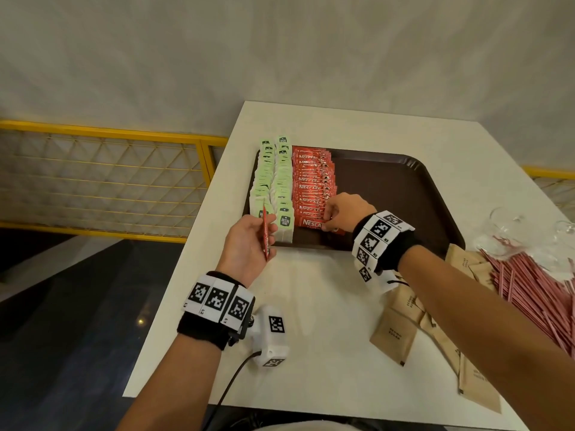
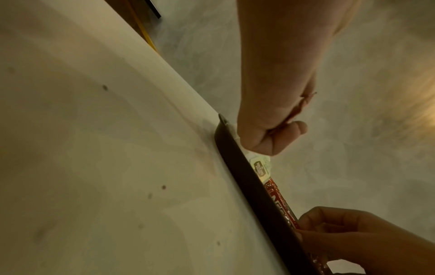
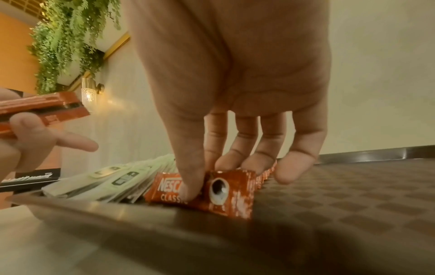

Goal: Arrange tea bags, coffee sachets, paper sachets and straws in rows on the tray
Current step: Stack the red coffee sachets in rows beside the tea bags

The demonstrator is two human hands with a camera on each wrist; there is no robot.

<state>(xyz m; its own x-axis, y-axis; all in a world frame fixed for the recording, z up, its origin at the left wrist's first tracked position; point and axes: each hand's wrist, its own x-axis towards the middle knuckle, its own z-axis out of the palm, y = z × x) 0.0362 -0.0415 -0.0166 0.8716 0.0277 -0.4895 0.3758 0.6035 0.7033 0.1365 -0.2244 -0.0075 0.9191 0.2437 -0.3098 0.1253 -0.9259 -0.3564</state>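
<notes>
Both hands are occupied: my right hand presses thumb and fingertips down on the nearest red foil coffee sachet at the near end of its row, pinching it into place, while my left hand hovers over the tray's near left corner, fingers curled round a thin stack of spare red sachets held on edge. Progress, largest first: the dark brown rectangular plastic tray sits on the white tabletop with roughly its left third filled and the rest bare. Two rows of pale green tea bags run along the left edge, apparently complete. Touching them on the right, the row of red coffee sachets reaches almost to the near rim; I judge it nearly finished, with only the left hand's stack to add. Still to do: the tan paper sugar sachets, lying loose on the table to my right and partly under my forearm, and the heap of pink wrapped straws at the far right edge. Neither has been started. Clear glassware stands behind the straws, close enough to knock when I reach there. A white tagged camera block with its cable lies near my left wrist.
</notes>
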